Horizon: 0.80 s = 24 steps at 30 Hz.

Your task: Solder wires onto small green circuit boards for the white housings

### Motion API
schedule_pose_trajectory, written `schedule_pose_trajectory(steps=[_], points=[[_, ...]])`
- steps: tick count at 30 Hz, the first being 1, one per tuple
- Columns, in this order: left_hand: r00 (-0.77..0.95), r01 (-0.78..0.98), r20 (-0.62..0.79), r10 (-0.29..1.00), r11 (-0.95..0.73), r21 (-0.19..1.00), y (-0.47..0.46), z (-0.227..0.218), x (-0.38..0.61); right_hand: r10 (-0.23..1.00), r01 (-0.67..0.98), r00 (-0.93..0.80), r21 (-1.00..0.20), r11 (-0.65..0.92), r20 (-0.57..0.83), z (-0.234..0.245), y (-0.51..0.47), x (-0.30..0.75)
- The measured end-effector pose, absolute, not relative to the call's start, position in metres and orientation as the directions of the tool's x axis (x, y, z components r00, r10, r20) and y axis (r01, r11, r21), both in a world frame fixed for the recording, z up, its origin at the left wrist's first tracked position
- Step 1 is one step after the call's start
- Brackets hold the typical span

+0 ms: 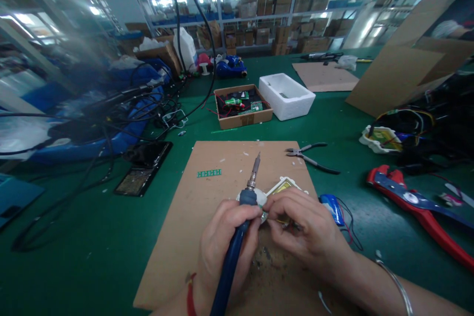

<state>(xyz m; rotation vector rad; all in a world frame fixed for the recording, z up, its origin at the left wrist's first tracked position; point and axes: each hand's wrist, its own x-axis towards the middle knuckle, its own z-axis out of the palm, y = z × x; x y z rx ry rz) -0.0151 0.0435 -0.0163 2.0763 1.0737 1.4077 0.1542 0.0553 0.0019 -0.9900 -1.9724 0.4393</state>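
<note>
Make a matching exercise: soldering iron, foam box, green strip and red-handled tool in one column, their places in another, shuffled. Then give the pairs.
Things:
1. soldering iron
2. foam box
3. green strip
4. red-handled tool

Places:
A. on the cardboard sheet
B. in the left hand
C. on the green mat, far right
D. beside the cardboard tray

Pairs: 1-B, 2-D, 3-A, 4-C

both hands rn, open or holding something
left hand: closed, holding a blue-handled soldering iron
right hand: closed, pinching a small item at a white plastic casing, item too hidden to name
</note>
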Motion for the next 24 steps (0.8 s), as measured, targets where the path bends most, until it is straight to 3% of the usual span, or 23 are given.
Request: schedule_pose_trajectory(steps=[8,15,21,24], points=[[0.199,0.344,0.599,0.775,-0.628,0.698,0.042,-0.012,-0.016,0.789,0.497,-0.343,-0.614,0.613,0.510,0.003,0.058,0.156],[0.094,0.297,0.617,0.782,-0.613,0.732,0.039,-0.002,-0.026,0.769,0.518,-0.343,-0.574,0.634,0.540,0.004,0.058,0.155],[-0.058,0.046,0.587,0.808,-0.585,0.810,0.035,0.004,-0.048,0.763,0.528,-0.331,-0.561,0.637,0.555,0.006,0.059,0.153],[-0.070,0.159,0.665,0.744,-0.650,0.743,0.031,-0.007,-0.063,0.766,0.537,-0.340,-0.556,0.634,0.546,0.007,0.059,0.153]])
